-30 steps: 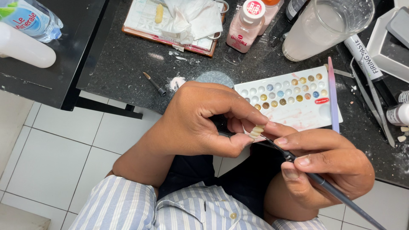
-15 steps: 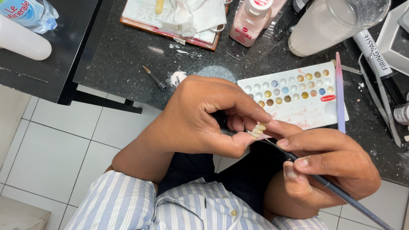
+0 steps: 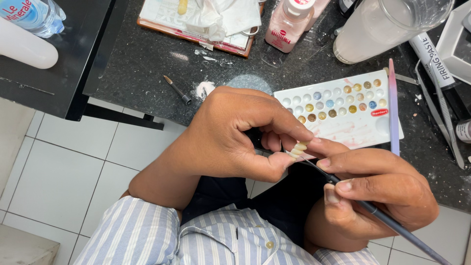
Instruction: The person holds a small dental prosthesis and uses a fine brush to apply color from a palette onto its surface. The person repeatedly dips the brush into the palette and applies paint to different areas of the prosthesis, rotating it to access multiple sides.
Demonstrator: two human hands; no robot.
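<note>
The left hand [image 3: 235, 132] curls its fingers tightly, thumb and forefinger pinching a small cream-coloured row of artificial teeth [image 3: 298, 149] that shows only as a few pale lobes between the fingertips. The right hand [image 3: 380, 189] closes in a pen grip on a thin dark brush [image 3: 373, 210], thumb and first fingers pressed together round its handle, and the fine tip reaches up to touch the teeth. Both hands meet just in front of the near edge of the black speckled counter [image 3: 147, 64], over the person's lap, where a striped shirt [image 3: 147, 235] and dark trousers show. Just behind the teeth, on the counter, lies a white well palette [image 3: 343, 127] with rows of small round wells holding blue, yellow and brown colours; a pink-tipped lilac tool [image 3: 393, 105] rests across its right side, and metal tweezers [image 3: 444, 122] lie farther right of it. Left of the palette a short loose brush tip [image 3: 176, 90] lies beside a small heap of white powder [image 3: 203, 89]. Behind the palette stand a pink bottle [image 3: 289, 22], a clear glass of cloudy liquid [image 3: 382, 27], and a tray with crumpled tissue [image 3: 216, 19]. The counter strip between the palette and the edge is narrow, while the white tiled floor [image 3: 64, 167] below and left of the hands lies open. A water bottle [image 3: 32, 14] rests on a dark side table far left of the palette.
</note>
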